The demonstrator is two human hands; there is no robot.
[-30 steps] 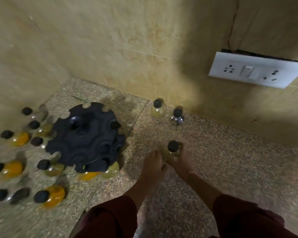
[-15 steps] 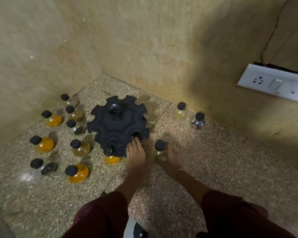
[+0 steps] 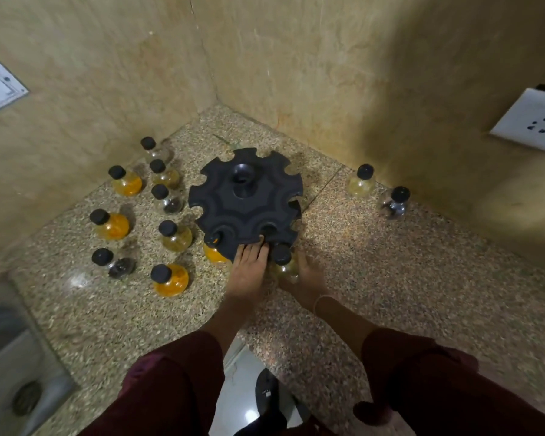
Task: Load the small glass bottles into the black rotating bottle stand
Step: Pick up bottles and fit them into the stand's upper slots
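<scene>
I look down at a speckled stone counter [image 3: 390, 278] in a corner of beige walls. The black rotating bottle stand [image 3: 246, 202], a round disc with notches around its rim, sits at the centre. My left hand [image 3: 249, 269] lies flat and open, palm down, holding nothing, its fingertips [image 3: 258, 247] touching the stand's edge at 6 o'clock. My right hand [image 3: 306, 275], just beside it, is curled around a small glass bottle [image 3: 283, 262] with a black cap, pressed up against the stand's rim at 5 o'clock. An orange-filled bottle [image 3: 213, 251] already hangs in a notch at 7 o'clock. From 8 to 10 o'clock of the stand, a cluster of loose bottles [image 3: 170, 237] stands on the counter, some orange, some pale, some dark. Two more bottles [image 3: 361, 184] stand at 2 to 3 o'clock, near the wall. A white socket plate [image 3: 532, 121] is on the right wall.
</scene>
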